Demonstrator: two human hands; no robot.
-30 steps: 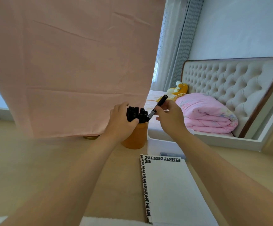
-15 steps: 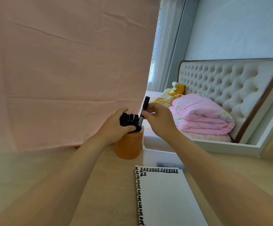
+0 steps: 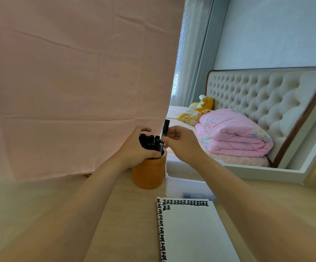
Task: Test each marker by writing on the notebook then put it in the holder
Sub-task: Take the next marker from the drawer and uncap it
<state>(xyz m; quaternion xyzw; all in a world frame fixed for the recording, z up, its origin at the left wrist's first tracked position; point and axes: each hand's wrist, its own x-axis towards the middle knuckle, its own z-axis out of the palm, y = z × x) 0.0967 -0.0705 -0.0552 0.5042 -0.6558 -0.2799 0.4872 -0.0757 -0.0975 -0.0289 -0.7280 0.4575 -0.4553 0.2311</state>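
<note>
A pink cloth [image 3: 78, 91] hangs across the far left and reaches down to the wooden table [image 3: 125, 214]. To its right, the left hand [image 3: 134, 150] sits at the mouth of the orange holder [image 3: 147, 174], with its fingers and thumb curled round a bundle of black markers [image 3: 150, 141] that stand upright in it. Just right of the bundle, one more black marker [image 3: 165, 127] stands almost upright. Its lower end is down among the others at the holder's rim and its top rises above them. The right hand [image 3: 183, 144] pinches this marker at mid-length between thumb and bent fingers. A white box [image 3: 183, 186] sits just right of the holder. On the near side of the box lies the notebook [image 3: 195, 233], open to a white page with black marks along its far and left edges. At the far right, a folded pink quilt [image 3: 232, 135] and a yellow plush toy [image 3: 203, 104] lie on a bed with a tufted headboard [image 3: 257, 95].
</note>
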